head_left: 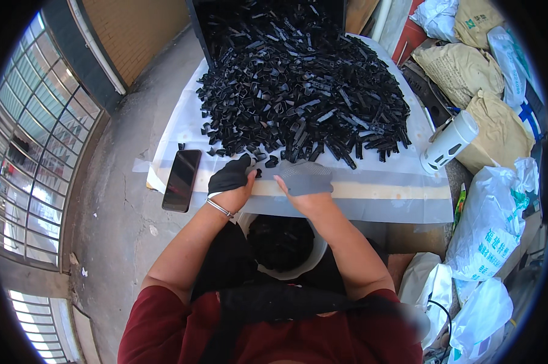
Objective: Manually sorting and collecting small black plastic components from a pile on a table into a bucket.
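Note:
A large heap of small black plastic pieces (298, 91) covers much of the table, with loose ones along its near edge. My left hand (230, 179), in a black glove and with bracelets at the wrist, is at that near edge, fingers curled inward. A small black piece (258, 173) shows beside its thumb; whether the fingers grip anything is hidden. Facing it, my right hand (306, 182) wears a grey glove, its thumb apart from the fingers and nothing visible between them. Below the table edge, between my legs, a white bucket (317, 252) holds more black pieces.
A dark phone (181, 181) lies on the table's left side. On the right stands a white bottle (450, 142), tilted in view. Stuffed sacks (489, 221) crowd the right side. A barred window (40, 133) lines the left beyond the concrete floor (125, 200).

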A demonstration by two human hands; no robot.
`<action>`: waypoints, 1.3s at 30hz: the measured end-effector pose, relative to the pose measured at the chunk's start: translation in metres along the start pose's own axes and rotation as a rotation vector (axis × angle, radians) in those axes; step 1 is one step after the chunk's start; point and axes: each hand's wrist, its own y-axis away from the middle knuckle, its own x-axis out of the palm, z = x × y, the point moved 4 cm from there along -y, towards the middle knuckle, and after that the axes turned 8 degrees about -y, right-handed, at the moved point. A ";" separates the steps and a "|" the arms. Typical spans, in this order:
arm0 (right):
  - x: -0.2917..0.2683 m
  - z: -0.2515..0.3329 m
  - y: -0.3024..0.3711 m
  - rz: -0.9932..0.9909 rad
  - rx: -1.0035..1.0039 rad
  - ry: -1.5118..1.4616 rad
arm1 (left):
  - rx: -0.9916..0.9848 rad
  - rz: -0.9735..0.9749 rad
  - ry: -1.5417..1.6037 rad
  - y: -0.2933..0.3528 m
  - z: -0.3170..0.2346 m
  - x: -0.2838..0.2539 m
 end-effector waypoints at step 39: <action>-0.037 0.015 0.049 -0.037 -0.170 -0.249 | -0.351 0.428 1.110 0.041 -0.034 0.002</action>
